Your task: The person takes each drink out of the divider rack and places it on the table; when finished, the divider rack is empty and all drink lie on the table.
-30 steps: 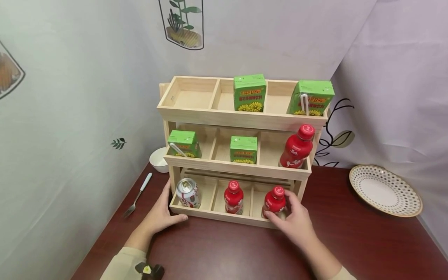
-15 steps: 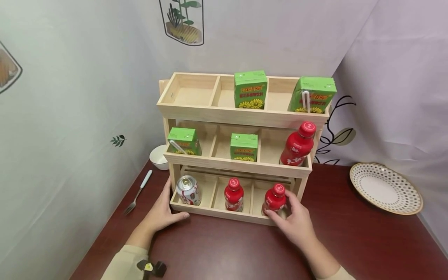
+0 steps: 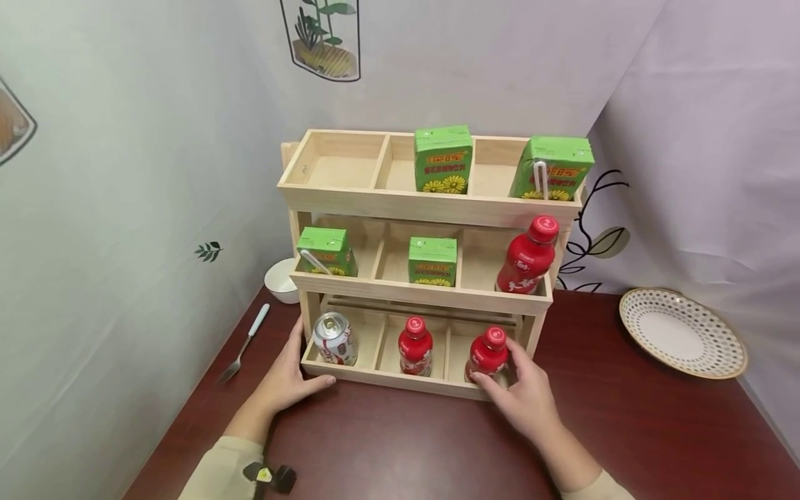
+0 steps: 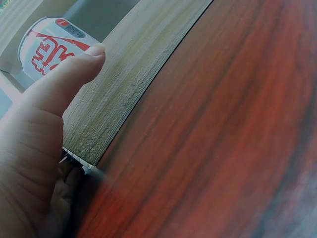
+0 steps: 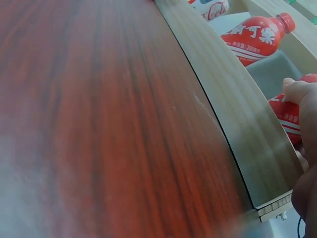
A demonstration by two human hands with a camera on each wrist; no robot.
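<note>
Pale wood forms the three-tier rack (image 3: pixel 431 205) that stands on the dark red desk (image 3: pixel 400 444) in the head view. The right grip (image 3: pixel 531 399) is clamped on the red bottle (image 3: pixel 489 354), thumb at the near side and fingers round its right, within the right-hand compartment of the bottom tier; the front board (image 3: pixel 387 378) hides its base. A hold below the cap like this seems sound, and a level wrist should guard against tipping. The left grip (image 3: pixel 284 378) is spread apart at the bottom tier's left corner, fingers along the side, thumb by the front board. That placing would suit steadying the rack against a nudge.

In the left wrist view, the thumb overlaps the front board and the can (image 4: pixel 52 44); whether it touches either is hard to tell. Light pressure on the wood alone would serve best.

In the right wrist view, the thumb meets the bottle's red side. The second bottle (image 5: pixel 257 37) stands apart in the middle compartment, so staying clear of the divider would be wise.
</note>
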